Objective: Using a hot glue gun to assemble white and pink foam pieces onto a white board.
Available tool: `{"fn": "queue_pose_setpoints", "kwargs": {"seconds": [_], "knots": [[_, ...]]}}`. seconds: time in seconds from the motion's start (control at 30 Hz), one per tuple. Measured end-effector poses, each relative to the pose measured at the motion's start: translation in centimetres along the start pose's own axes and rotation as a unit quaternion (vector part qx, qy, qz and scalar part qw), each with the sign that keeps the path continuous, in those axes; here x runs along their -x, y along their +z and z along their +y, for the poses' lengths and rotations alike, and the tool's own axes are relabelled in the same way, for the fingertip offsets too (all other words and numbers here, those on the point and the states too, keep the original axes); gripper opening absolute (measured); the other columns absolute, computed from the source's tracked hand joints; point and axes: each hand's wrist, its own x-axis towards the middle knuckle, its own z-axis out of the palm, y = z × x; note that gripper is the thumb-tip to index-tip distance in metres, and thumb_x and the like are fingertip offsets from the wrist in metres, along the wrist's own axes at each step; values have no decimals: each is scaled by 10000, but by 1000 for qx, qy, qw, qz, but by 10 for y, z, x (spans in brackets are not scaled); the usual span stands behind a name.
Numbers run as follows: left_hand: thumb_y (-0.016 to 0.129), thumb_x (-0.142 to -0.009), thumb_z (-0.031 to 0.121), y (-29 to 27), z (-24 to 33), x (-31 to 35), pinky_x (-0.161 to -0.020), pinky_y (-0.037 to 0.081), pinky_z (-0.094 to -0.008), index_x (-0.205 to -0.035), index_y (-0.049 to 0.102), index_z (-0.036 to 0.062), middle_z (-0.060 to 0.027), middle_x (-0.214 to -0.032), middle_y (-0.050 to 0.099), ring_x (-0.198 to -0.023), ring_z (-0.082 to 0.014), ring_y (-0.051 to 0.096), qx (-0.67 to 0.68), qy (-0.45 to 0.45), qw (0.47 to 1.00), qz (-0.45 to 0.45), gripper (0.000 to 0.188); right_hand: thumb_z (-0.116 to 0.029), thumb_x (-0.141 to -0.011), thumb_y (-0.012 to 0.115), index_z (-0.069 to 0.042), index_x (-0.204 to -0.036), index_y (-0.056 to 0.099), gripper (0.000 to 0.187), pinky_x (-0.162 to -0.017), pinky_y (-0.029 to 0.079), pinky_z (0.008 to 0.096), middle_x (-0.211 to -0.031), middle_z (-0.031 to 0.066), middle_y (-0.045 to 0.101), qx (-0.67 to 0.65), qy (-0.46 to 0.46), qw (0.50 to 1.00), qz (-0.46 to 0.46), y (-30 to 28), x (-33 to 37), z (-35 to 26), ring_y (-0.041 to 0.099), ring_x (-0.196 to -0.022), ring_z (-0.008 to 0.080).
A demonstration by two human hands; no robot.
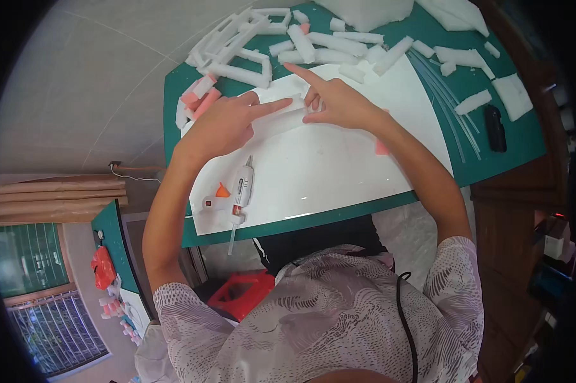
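A white foam strip (280,122) lies between my two hands over the white sheet (313,172). My left hand (227,124) is closed at its left end, the index finger stretched along it. At the other end my right hand (342,105) pinches the strip with thumb and curled fingers, its index finger pointing out toward the far left. Parts of the strip are hidden by the fingers. Nearer me, a white glue gun (243,185) rests on the sheet beside an orange piece (222,190), with a glue stick (232,237) sticking out of its rear.
White foam frames (237,48) and loose foam strips (339,43) crowd the green table's far side. Pink foam pieces (202,99) sit beyond my left hand. On the right are clear glue sticks (442,96) and a black handheld object (494,129). A red stool (242,295) stands below.
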Motion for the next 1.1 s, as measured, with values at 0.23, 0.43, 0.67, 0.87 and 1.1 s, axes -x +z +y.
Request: {"fn": "queue_pose_setpoints", "kwargs": {"seconds": [0.23,0.43,0.67,0.87,1.1], "knots": [[556,-732,-96,8,3,-6,-695,508,-394,-1429,472,341,-130,-923,591,-716,-278,621,3,6,1000,2,827,-107,-758,777,-253,-1541,233,965,-790,518,334,-907,105,659,26,-10,1000,12,0,1,3,639,-819,227],[568,-734,-87,11,2,-7,-694,518,-385,-1426,474,343,-120,-939,597,-709,-280,622,-18,14,1000,9,821,-101,-749,781,-242,-1527,278,937,-774,518,332,-882,94,648,30,-13,999,17,2,0,5,633,-810,223],[573,-733,-77,13,1,-8,-686,522,-371,-1425,466,373,-109,-974,610,-715,-274,628,-21,1,1000,-5,832,-132,-775,766,-187,-1411,402,735,-719,497,336,-862,91,637,53,-41,997,24,3,0,4,626,-780,229],[555,-742,-76,15,-2,-5,-693,523,-370,-1427,461,386,-108,-972,611,-729,-270,631,-9,1,1000,-6,831,-168,-799,758,-138,-1160,448,477,-686,489,351,-876,102,647,73,-28,997,11,4,0,1,629,-761,246],[552,-748,-69,16,-2,-5,-701,526,-367,-1434,448,392,-110,-987,616,-721,-270,629,-12,-10,1000,-9,834,-177,-833,733,-146,-1128,460,403,-806,519,386,-994,149,693,92,-49,995,-4,4,1,2,667,-938,315]]}}
